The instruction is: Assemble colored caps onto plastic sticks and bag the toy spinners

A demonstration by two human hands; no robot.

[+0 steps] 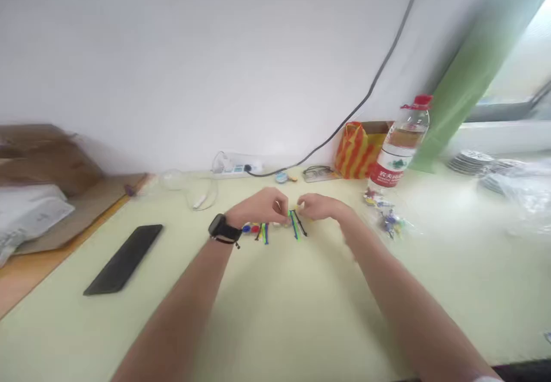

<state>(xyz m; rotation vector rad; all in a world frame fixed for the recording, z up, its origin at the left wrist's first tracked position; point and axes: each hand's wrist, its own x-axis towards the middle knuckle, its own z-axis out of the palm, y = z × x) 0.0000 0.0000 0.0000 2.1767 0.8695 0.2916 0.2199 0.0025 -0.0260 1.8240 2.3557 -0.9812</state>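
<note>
One left hand (pixel 266 204), above the pale green tabletop (pixel 275 319), closer to the back edge than the near one: thumb and forefinger drawn together at the far ends of the coloured strips (pixel 295 226); whether they pinch one, we cannot tell. Black wristwatch (pixel 224 229) on that wrist.

One right hand (pixel 318 206), just beside the same strips: fingers bent inward; we cannot tell whether they grasp anything.

The coloured strips, with blue, green and black among them: between the two hands, towards the back edge. A second strip group (pixel 266 234), partly blue and green: at the near side of the left hand. Next to it we list one red disc (pixel 255 229) and one blue disc (pixel 246 229).

Along the back edge, left to right, we record a power strip (pixel 239 167) with a dark cable (pixel 370 92), a small round tin (pixel 281 178), eyeglasses (pixel 318 171) and a red-and-yellow bag (pixel 355 152). Just forward of the bag: one red-capped bottle (pixel 396 155). Near the left edge: one flat black slab (pixel 124 260). Towards the back right corner: stacked discs (pixel 470 162) beside crumpled clear plastic (pixel 523 190). Forward of the bottle: small coloured pieces (pixel 391 223), too blurred for us to itemise.
</note>
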